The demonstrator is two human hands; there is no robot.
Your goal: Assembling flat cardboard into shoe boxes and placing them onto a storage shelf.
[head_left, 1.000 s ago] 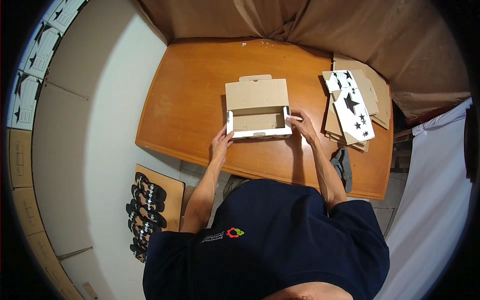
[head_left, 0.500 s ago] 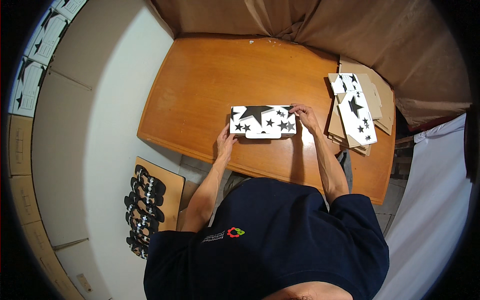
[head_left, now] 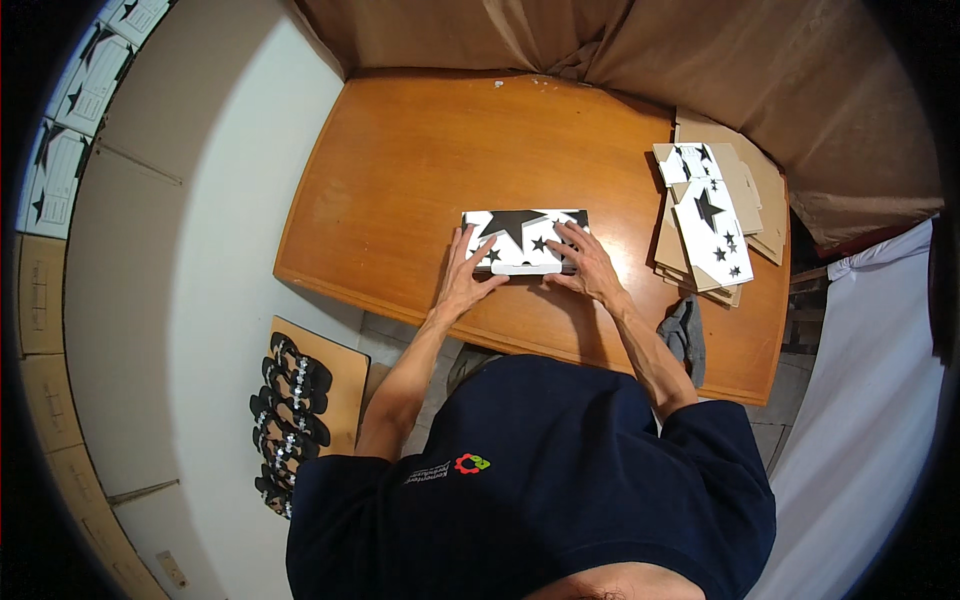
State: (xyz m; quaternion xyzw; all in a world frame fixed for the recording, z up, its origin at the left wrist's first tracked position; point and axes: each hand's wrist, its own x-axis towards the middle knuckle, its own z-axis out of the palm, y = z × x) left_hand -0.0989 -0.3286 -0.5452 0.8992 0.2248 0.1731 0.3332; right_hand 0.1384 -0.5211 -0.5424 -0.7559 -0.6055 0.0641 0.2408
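A long white cardboard box (head_left: 515,226) with black stars lies near the front edge of the wooden table, its lid down. A narrow white flap (head_left: 527,268) shows at the middle of its front edge. My left hand (head_left: 463,280) rests over the left part of the lid, fingers spread and the thumb low by the front side. Over the right part, my right hand (head_left: 592,268) lies likewise, fingers apart on the lid and its thumb near the front edge. How far the flap goes in is too small to tell.
Flat brown cardboard pieces (head_left: 770,215) lie stacked at the table's right, a star-printed one (head_left: 712,235) on top. A grey cloth (head_left: 683,340) hangs at the front edge. Several black sandals (head_left: 290,420) sit on a board at lower left. More boxes (head_left: 60,175) line the far left.
Both hands have moved from the box's ends inward onto its lid, fingers spreading over it. The right hand came down from the far right corner. The box has stayed in nearly the same place.
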